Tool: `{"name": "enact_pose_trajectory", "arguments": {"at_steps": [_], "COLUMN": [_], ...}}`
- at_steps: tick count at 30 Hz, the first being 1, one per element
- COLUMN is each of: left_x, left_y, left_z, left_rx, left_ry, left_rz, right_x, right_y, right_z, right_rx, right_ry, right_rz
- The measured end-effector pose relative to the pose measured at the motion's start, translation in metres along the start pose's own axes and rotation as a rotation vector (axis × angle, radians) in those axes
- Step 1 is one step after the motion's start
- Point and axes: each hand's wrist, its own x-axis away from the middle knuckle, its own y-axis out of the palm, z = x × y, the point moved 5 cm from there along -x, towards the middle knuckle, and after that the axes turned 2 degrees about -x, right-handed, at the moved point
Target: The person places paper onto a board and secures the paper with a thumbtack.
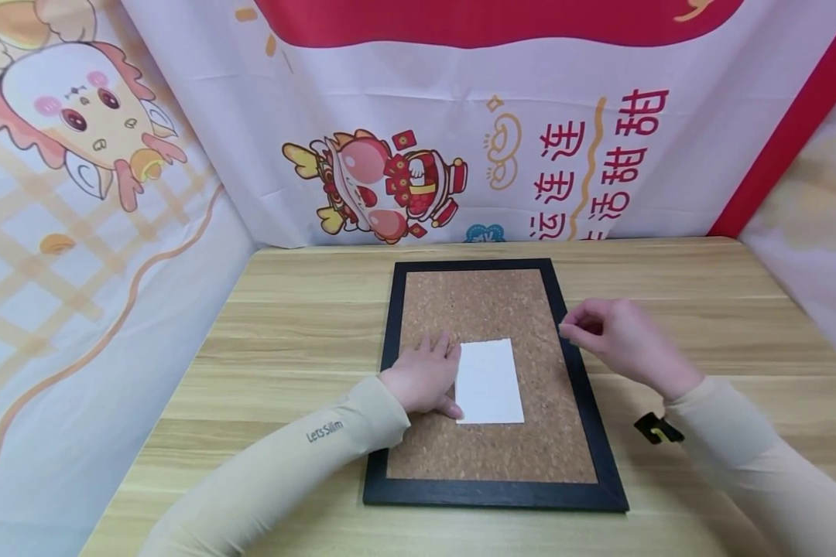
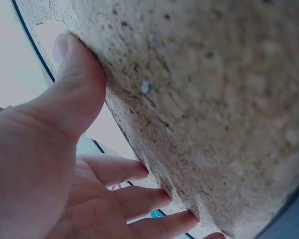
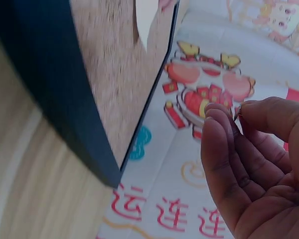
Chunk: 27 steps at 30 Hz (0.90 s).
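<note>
A white sheet of paper (image 1: pixel 489 383) lies on a cork board (image 1: pixel 488 456) with a black frame. Spread over the board, my left hand (image 1: pixel 428 375) rests with its fingertips and thumb at the paper's left edge; the left wrist view shows the thumb (image 2: pixel 82 74) on the paper's corner. Beside the frame's right edge, my right hand (image 1: pixel 616 336) is raised above the table. Its thumb and forefinger pinch a tiny thin pin (image 3: pixel 237 112), mostly hidden by the fingertips.
The board lies on a wooden table (image 1: pixel 299 333). A small black item with a yellow mark (image 1: pixel 658 428) is next to the right sleeve. Printed cloth (image 1: pixel 404 77) hangs behind the table and along both sides.
</note>
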Motion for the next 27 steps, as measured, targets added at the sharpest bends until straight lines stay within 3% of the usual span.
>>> {"name": "enact_pose_trajectory", "arguments": {"at_steps": [8,17,27], "left_x": [0.000,0.001,-0.001], "left_y": [0.000,0.001,0.000], "left_z": [0.000,0.000,-0.002], "left_rx": [0.003,0.017,-0.006], "left_ry": [-0.007,-0.019,-0.017], "left_rz": [-0.004,0.000,0.011], "right_x": [-0.001,0.001,0.008], "right_y": [0.028,0.053,0.072], "right_z": [-0.019,-0.038,-0.065], "right_rx": [-0.124,-0.254,-0.357], "right_ry": [-0.091,-0.079,-0.184], "right_rz": [-0.011,-0.100,-0.158]}}
